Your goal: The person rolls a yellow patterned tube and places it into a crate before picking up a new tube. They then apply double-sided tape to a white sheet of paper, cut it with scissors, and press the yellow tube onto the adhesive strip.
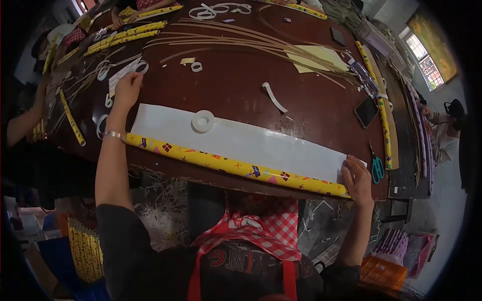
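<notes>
A yellow patterned wrapping paper roll (pixel 216 161) lies along the table's near edge, with its white underside (pixel 271 144) partly unrolled beyond it. A white tape roll (pixel 203 121) sits on that white sheet. My left hand (pixel 127 90) is raised past the sheet's left corner, its fingers closed beside a small white ring of tape (pixel 142 67) and a printed label slip (pixel 120 75). Whatever is between those fingers is hidden. At the right end, my right hand (pixel 357 176) rests on the sheet and roll, fingers and thumb apart.
Teal-handled scissors (pixel 377 169) and a dark phone (pixel 366 112) lie to the right. Long brown strips (pixel 241 34) and a yellow sheet (pixel 316 59) spread across the far side. More yellow rolls (pixel 125 39) lie at far left, near other people's hands. A curled white strip (pixel 274 98) lies mid-table.
</notes>
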`<move>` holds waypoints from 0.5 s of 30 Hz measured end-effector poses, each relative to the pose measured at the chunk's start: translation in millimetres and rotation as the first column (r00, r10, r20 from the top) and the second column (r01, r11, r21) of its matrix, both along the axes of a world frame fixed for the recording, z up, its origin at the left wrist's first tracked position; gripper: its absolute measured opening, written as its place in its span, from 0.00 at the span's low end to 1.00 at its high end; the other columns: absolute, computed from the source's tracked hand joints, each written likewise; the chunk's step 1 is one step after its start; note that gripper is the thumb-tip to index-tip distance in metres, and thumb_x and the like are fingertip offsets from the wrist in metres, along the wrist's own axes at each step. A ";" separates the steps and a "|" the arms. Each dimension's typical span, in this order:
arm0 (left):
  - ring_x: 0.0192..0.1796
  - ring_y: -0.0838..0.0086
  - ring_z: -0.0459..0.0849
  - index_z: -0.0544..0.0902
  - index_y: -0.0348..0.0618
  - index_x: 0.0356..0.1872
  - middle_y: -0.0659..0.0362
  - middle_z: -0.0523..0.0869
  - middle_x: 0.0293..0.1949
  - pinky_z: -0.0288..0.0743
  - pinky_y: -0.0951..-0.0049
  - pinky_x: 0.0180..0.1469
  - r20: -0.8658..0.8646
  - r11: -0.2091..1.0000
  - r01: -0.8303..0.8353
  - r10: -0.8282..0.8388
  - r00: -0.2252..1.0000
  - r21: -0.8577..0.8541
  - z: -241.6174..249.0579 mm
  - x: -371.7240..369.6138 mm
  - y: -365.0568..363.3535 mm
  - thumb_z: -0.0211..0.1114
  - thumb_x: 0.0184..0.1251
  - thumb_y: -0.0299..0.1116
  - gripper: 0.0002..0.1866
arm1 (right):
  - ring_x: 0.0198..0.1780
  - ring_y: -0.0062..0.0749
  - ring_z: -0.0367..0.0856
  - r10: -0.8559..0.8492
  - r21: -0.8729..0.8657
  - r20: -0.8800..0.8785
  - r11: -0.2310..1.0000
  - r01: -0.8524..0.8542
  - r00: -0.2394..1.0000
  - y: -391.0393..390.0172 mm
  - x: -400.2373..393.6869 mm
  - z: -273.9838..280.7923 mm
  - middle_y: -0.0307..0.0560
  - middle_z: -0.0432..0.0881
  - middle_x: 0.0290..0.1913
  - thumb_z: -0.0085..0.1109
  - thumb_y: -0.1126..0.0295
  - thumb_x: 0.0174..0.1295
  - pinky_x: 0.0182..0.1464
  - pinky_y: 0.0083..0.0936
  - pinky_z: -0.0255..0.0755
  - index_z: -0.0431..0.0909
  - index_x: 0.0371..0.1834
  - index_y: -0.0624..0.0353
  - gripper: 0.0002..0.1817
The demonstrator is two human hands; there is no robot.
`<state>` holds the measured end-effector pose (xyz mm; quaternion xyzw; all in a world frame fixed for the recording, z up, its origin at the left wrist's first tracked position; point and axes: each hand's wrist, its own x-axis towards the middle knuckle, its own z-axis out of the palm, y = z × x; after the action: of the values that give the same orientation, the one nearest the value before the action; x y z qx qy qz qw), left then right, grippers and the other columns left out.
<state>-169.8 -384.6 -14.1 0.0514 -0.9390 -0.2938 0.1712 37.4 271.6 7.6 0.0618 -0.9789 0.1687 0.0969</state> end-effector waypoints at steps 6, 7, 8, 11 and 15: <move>0.41 0.79 0.81 0.82 0.37 0.45 0.59 0.86 0.39 0.74 0.77 0.43 -0.011 0.802 0.437 -0.474 0.881 0.407 36.9 116.1 132.4 0.58 0.70 0.23 0.07 | 0.59 0.52 0.81 0.033 0.027 0.009 0.999 -0.033 0.999 -1.9 -0.4 4.6 0.60 0.83 0.55 0.64 0.71 0.60 0.61 0.38 0.74 0.82 0.47 0.67 0.14; 0.44 0.79 0.82 0.82 0.37 0.45 0.59 0.86 0.42 0.74 0.78 0.45 0.015 0.805 0.477 -0.515 0.857 0.353 39.1 127.1 140.8 0.59 0.69 0.21 0.08 | 0.59 0.52 0.81 0.026 0.028 0.010 0.999 -0.027 1.000 -2.2 -0.6 4.9 0.60 0.83 0.55 0.64 0.71 0.60 0.61 0.38 0.74 0.82 0.47 0.67 0.14; 0.42 0.79 0.82 0.83 0.35 0.44 0.60 0.86 0.40 0.75 0.79 0.44 -0.021 0.752 0.488 -0.536 0.844 0.442 31.2 133.0 146.3 0.62 0.68 0.22 0.07 | 0.58 0.52 0.81 0.023 0.040 0.009 0.999 -0.023 1.000 -2.5 -0.8 4.9 0.59 0.83 0.54 0.64 0.72 0.60 0.61 0.38 0.74 0.82 0.47 0.67 0.14; 0.39 0.81 0.82 0.84 0.34 0.42 0.61 0.87 0.36 0.75 0.80 0.41 0.102 0.653 0.266 -0.469 0.878 0.710 25.8 147.4 166.7 0.64 0.67 0.23 0.06 | 0.58 0.52 0.81 0.017 0.045 -0.001 0.999 -0.017 1.000 -2.8 -0.9 3.4 0.59 0.83 0.54 0.65 0.72 0.60 0.60 0.38 0.75 0.82 0.46 0.67 0.13; 0.37 0.85 0.79 0.85 0.34 0.40 0.63 0.86 0.34 0.73 0.84 0.37 -0.044 0.553 0.270 -0.386 0.921 0.788 10.8 156.3 168.7 0.68 0.65 0.22 0.05 | 0.57 0.52 0.81 0.013 0.024 -0.020 1.000 -0.013 1.000 -3.2 -1.3 2.1 0.59 0.83 0.53 0.64 0.71 0.61 0.59 0.37 0.75 0.82 0.46 0.67 0.13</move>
<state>-13.5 -215.9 -3.2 -0.0359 -0.7185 -0.6945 0.0102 36.1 268.5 9.7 0.0711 -0.9794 0.1570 0.1049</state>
